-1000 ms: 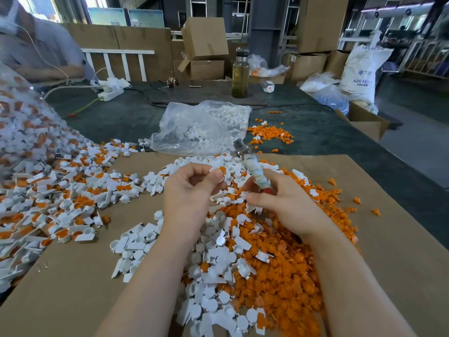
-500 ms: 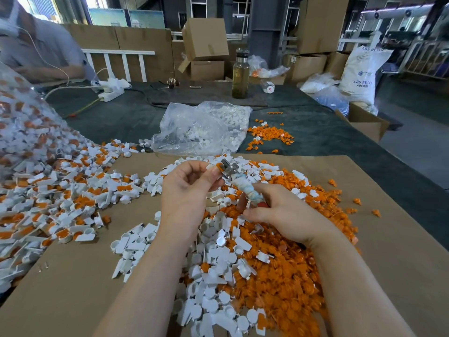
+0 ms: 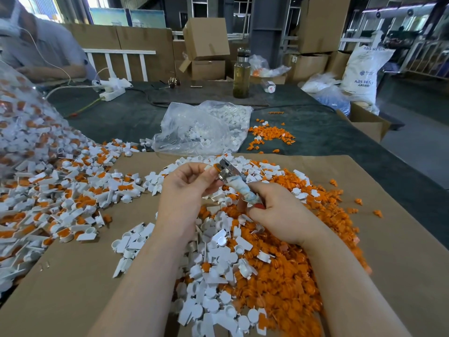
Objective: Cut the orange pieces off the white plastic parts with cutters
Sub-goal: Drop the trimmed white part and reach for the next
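Observation:
My right hand (image 3: 281,215) grips the wrapped handles of the metal cutters (image 3: 229,171), jaws pointing up and left. Between thumb and fingers my left hand (image 3: 187,188) pinches a white plastic part with an orange piece (image 3: 215,167), held right at the cutter jaws. Below both hands lies a heap of cut white parts (image 3: 218,276), with a heap of cut orange pieces (image 3: 286,276) to its right. A large pile of uncut white-and-orange parts (image 3: 60,190) spreads over the left side of the brown cardboard sheet (image 3: 73,288).
A clear bag of white parts (image 3: 204,127) lies beyond the cardboard, loose orange pieces (image 3: 269,136) to its right on the dark table. Further back stand a bottle (image 3: 241,74), a power strip (image 3: 111,93) and cardboard boxes (image 3: 206,37). Another person (image 3: 41,52) sits far left.
Both hands rose off the heap. The left hand brought a part up to the cutter jaws, and the cutters swung left to meet it.

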